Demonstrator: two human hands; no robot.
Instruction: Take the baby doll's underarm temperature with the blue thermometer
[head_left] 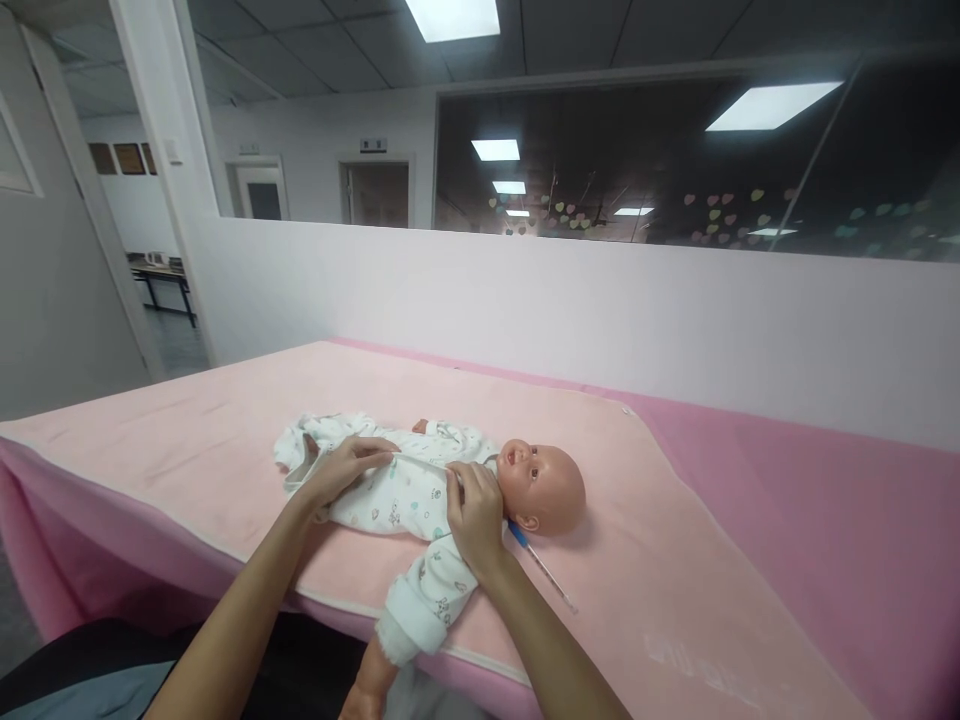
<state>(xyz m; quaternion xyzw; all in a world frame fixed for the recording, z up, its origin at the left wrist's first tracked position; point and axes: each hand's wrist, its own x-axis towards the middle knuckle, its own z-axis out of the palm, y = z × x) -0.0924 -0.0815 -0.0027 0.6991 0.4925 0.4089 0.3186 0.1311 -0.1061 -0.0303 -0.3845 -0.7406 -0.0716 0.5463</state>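
A baby doll [547,488] lies on its back on a pink padded table cover [660,560], head to the right. It wears a white patterned garment [405,505]; one sleeved arm reaches over the front edge. My left hand [349,468] rests on the garment at the doll's lower body, its fingers together on the cloth near the middle. Near the doll's neck, my right hand [476,505] has its fingers curled and pinches the garment's chest edge. Beside the doll's shoulder lies a thin stick with a blue end [551,578], possibly a thermometer.
Behind the table stands a white half wall [562,310] with glass above it. A door [60,230] is at the left. The table's front edge runs just before my lap, with pink cloth hanging down.
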